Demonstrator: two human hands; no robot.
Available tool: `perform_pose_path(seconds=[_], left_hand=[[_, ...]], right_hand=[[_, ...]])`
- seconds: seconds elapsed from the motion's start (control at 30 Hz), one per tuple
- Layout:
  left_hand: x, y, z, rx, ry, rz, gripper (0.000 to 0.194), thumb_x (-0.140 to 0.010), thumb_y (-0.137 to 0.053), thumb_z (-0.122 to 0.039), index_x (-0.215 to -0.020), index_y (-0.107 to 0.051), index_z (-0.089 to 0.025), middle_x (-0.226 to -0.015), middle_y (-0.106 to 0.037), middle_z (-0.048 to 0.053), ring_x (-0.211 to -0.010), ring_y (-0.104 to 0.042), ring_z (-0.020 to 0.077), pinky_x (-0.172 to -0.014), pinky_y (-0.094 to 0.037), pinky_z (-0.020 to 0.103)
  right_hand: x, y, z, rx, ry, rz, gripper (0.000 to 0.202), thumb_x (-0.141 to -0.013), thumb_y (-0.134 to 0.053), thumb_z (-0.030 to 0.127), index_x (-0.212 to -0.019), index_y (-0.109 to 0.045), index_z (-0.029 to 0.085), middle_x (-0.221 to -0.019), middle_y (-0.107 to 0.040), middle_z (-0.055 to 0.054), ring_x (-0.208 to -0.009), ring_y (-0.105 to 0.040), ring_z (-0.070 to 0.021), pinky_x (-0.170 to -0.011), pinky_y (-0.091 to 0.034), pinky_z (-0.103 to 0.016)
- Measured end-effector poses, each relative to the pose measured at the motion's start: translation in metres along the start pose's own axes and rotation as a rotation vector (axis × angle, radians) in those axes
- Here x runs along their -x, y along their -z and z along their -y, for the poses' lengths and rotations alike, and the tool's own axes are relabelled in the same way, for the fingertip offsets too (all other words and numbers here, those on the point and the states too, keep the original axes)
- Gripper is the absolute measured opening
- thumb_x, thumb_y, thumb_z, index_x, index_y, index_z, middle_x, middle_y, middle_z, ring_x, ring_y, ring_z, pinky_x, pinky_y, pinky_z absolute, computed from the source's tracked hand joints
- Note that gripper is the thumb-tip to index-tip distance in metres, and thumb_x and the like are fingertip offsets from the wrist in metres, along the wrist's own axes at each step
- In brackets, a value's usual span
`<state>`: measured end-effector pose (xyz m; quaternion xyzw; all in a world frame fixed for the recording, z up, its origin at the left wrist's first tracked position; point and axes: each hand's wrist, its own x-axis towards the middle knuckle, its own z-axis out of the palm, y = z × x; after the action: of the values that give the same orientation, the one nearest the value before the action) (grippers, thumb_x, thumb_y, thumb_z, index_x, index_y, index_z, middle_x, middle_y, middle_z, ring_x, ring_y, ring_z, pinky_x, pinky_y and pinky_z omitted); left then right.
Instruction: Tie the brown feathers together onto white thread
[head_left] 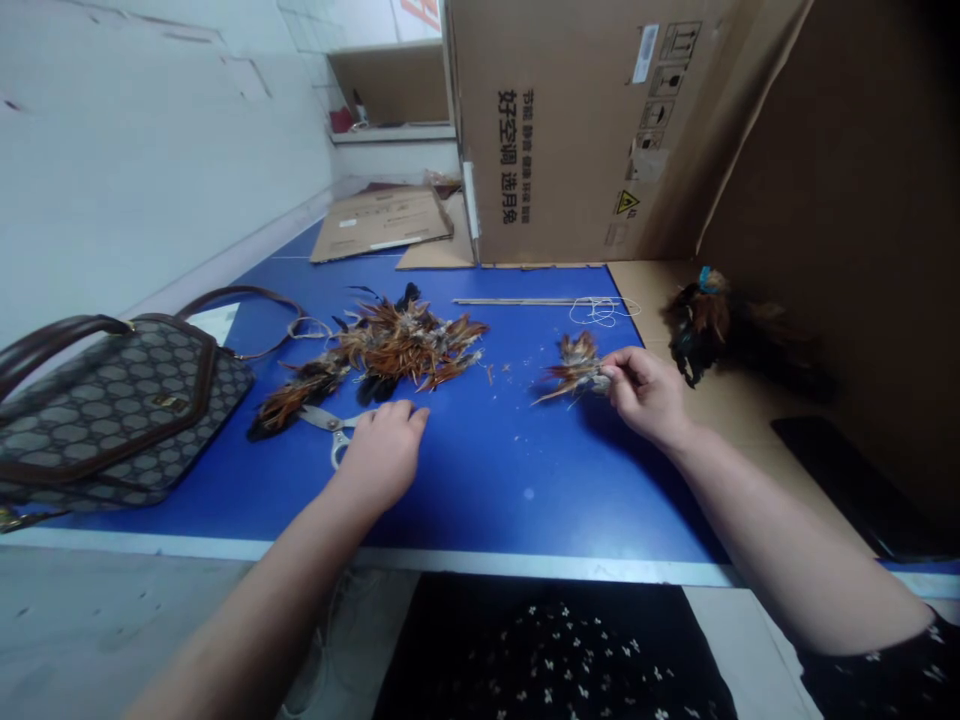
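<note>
My right hand (646, 393) pinches the base of a small bunch of brown feathers (574, 368) between thumb and fingers, above the blue table. My left hand (388, 450) is closed, its fingertips drawn together; whatever may be in them is hidden. Just left of that hand lies a pair of metal scissors (330, 421), blades pointing left and partly covered by the hand. Behind them spreads a loose heap of brown and black feathers (405, 340). White thread (600, 312) lies in loops at the back right, across thin sticks (517, 301).
A patterned handbag (120, 400) stands at the left. A large cardboard box (570, 130) rises behind the table (465, 480). On cardboard at the right lie a tied feather bundle (709, 320) and a dark flat object (847, 480). Flat cardboard (382, 220) lies at the back left.
</note>
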<state>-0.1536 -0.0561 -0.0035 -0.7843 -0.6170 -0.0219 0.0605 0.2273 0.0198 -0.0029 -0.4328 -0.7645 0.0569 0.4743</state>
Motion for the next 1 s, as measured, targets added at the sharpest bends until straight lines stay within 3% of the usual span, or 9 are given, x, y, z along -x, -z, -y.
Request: perform_pose_path(seconds=[0.07, 0.13, 0.27, 0.4, 0.5, 0.57, 0.63, 0.77, 1.0], left_hand=[[-0.009, 0.010, -0.005, 0.102, 0.005, -0.080, 0.039, -0.101, -0.044, -0.025, -0.123, -0.072, -0.010, -0.124, -0.067, 0.022, -0.114, -0.063, 0.0360, -0.101, -0.050, 0.057], [-0.021, 0.023, -0.019, 0.340, -0.059, -0.198, 0.036, -0.102, -0.046, -0.028, -0.120, -0.073, -0.012, -0.123, -0.069, 0.018, -0.116, -0.064, 0.0307, -0.107, -0.050, 0.051], [-0.051, 0.041, -0.067, 0.791, -0.254, -0.230, 0.031, -0.102, -0.051, -0.028, -0.118, -0.075, -0.016, -0.120, -0.073, 0.012, -0.115, -0.067, 0.0230, -0.108, -0.051, 0.041], [-0.082, 0.032, -0.116, 0.990, -0.347, -0.165, 0.029, -0.099, -0.056, -0.025, -0.117, -0.076, -0.016, -0.116, -0.076, 0.012, -0.110, -0.069, 0.0237, -0.104, -0.053, 0.041], [-0.096, 0.016, -0.137, 1.071, -0.413, -0.078, 0.027, -0.098, -0.057, -0.025, -0.114, -0.078, -0.016, -0.101, -0.077, 0.010, -0.099, -0.069, 0.0223, -0.098, -0.055, 0.039], [-0.099, 0.007, -0.142, 1.129, -0.369, -0.117, 0.027, -0.098, -0.059, -0.025, -0.114, -0.078, -0.016, -0.100, -0.076, 0.010, -0.097, -0.069, 0.0219, -0.097, -0.055, 0.039], [-0.100, 0.000, -0.141, 1.193, -0.320, -0.200, 0.028, -0.097, -0.061, -0.024, -0.118, -0.077, -0.016, -0.111, -0.075, 0.012, -0.107, -0.068, 0.0231, -0.104, -0.053, 0.041], [-0.097, -0.005, -0.134, 1.251, -0.383, -0.254, 0.033, -0.097, -0.061, -0.024, -0.127, -0.073, -0.018, -0.129, -0.070, 0.013, -0.124, -0.064, 0.0242, -0.114, -0.047, 0.043], [-0.090, -0.005, -0.134, 1.273, -0.353, -0.160, 0.029, -0.099, -0.056, -0.025, -0.118, -0.077, -0.015, -0.096, -0.071, 0.008, -0.090, -0.066, 0.0174, -0.091, -0.054, 0.034]], right_hand=[[0.001, -0.002, -0.001, -0.011, 0.060, 0.039, 0.011, -0.099, -0.058, 0.025, -0.090, -0.064, 0.022, -0.076, -0.068, -0.005, -0.067, -0.064, -0.0199, -0.064, -0.050, -0.033], [0.001, -0.004, 0.000, -0.025, 0.131, 0.077, 0.008, -0.098, -0.059, 0.022, -0.091, -0.063, 0.022, -0.079, -0.069, -0.005, -0.069, -0.064, -0.0196, -0.066, -0.051, -0.033], [0.003, -0.006, 0.005, -0.029, 0.241, 0.154, 0.008, -0.097, -0.059, 0.016, -0.095, -0.062, 0.023, -0.084, -0.069, -0.005, -0.077, -0.066, -0.0211, -0.072, -0.053, -0.034], [0.003, -0.005, 0.008, -0.029, 0.291, 0.173, 0.012, -0.096, -0.058, 0.012, -0.098, -0.060, 0.024, -0.088, -0.069, -0.006, -0.080, -0.066, -0.0218, -0.076, -0.054, -0.036], [0.004, -0.004, 0.003, -0.026, 0.291, 0.159, 0.013, -0.096, -0.059, 0.011, -0.099, -0.060, 0.024, -0.089, -0.069, -0.006, -0.082, -0.066, -0.0222, -0.077, -0.055, -0.036], [0.005, -0.004, 0.000, -0.015, 0.287, 0.160, 0.013, -0.096, -0.059, 0.011, -0.099, -0.059, 0.024, -0.089, -0.068, -0.006, -0.083, -0.066, -0.0222, -0.077, -0.055, -0.036], [0.006, -0.004, -0.002, 0.000, 0.287, 0.180, 0.013, -0.096, -0.058, 0.011, -0.099, -0.059, 0.023, -0.090, -0.068, -0.007, -0.083, -0.066, -0.0219, -0.077, -0.055, -0.035], [0.007, -0.006, 0.003, 0.034, 0.315, 0.238, 0.015, -0.096, -0.054, 0.009, -0.099, -0.059, 0.023, -0.091, -0.068, -0.008, -0.083, -0.066, -0.0215, -0.076, -0.055, -0.034], [0.008, -0.011, 0.012, 0.098, 0.370, 0.226, 0.013, -0.098, -0.054, 0.010, -0.102, -0.058, 0.022, -0.090, -0.067, -0.008, -0.079, -0.064, -0.0197, -0.071, -0.053, -0.030]])
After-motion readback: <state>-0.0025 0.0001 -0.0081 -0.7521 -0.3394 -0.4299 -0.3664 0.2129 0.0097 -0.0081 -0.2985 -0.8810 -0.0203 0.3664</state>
